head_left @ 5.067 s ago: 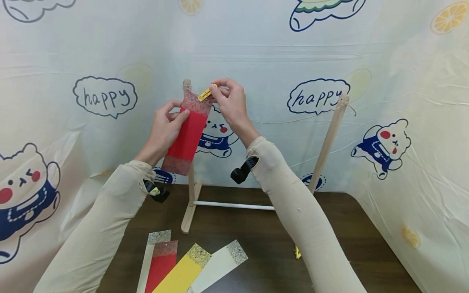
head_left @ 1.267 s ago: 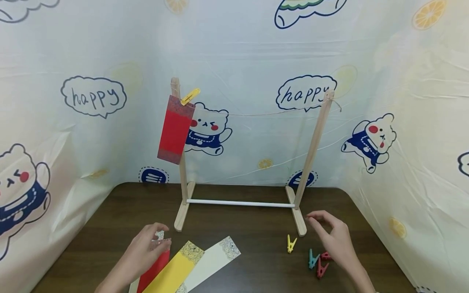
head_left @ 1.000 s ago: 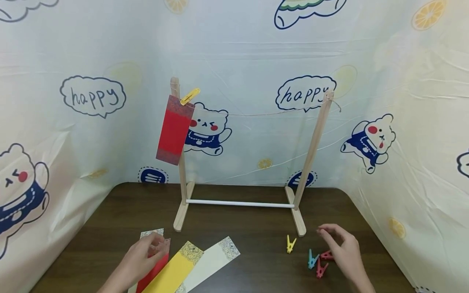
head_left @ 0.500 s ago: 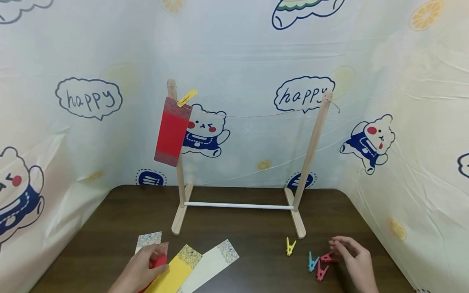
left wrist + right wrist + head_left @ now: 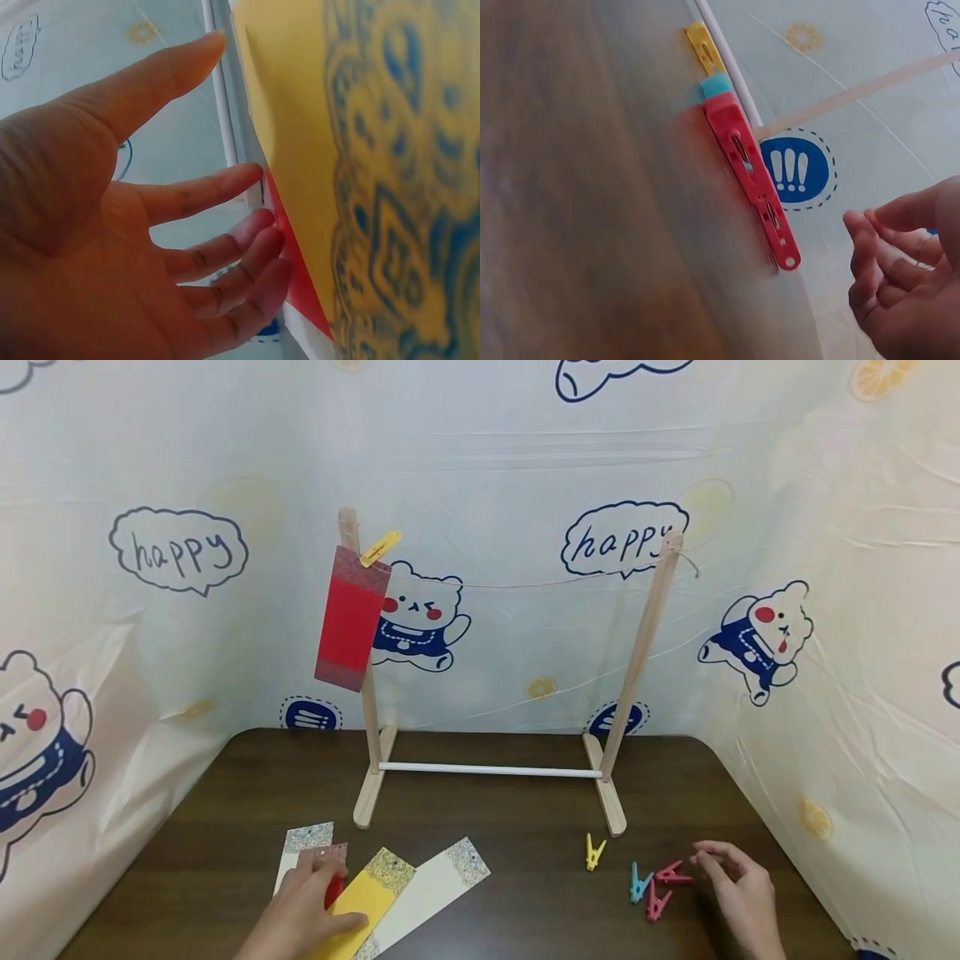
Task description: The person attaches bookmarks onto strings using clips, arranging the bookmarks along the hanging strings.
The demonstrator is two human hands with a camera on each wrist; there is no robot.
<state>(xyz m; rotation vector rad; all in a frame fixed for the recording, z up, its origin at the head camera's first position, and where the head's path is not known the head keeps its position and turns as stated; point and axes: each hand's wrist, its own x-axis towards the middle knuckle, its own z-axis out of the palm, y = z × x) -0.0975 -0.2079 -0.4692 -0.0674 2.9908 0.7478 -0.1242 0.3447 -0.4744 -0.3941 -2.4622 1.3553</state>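
My left hand (image 5: pixel 303 906) hovers over or rests on a fan of lace-printed cards, thumb spread from the fingers. Under it lies a red card (image 5: pixel 335 892), with a yellow card (image 5: pixel 386 881) by the thumb. In the left wrist view the fingertips are at the cards' edge; contact is unclear. My right hand (image 5: pixel 738 893) holds nothing visible, its fingers loosely curled and thumb near the index finger. Just left of it are two red clothespins (image 5: pixel 657 903) and a blue clothespin (image 5: pixel 640 883). Another red card (image 5: pixel 352 622) hangs from the string by a yellow clothespin (image 5: pixel 381 549).
A wooden stand with a left post (image 5: pixel 371 718), a right post (image 5: pixel 641 660) and a white crossbar (image 5: pixel 487 769) stands at the back. String (image 5: pixel 525 586) spans its tops. White cards (image 5: pixel 442 877) flank the fan, and a yellow clothespin (image 5: pixel 595 852) lies right of centre.
The red card was held up at the string and is now pegged there. Both hands came down to the table; the right drifted rightward past the clothespins, and the left spread over the cards.
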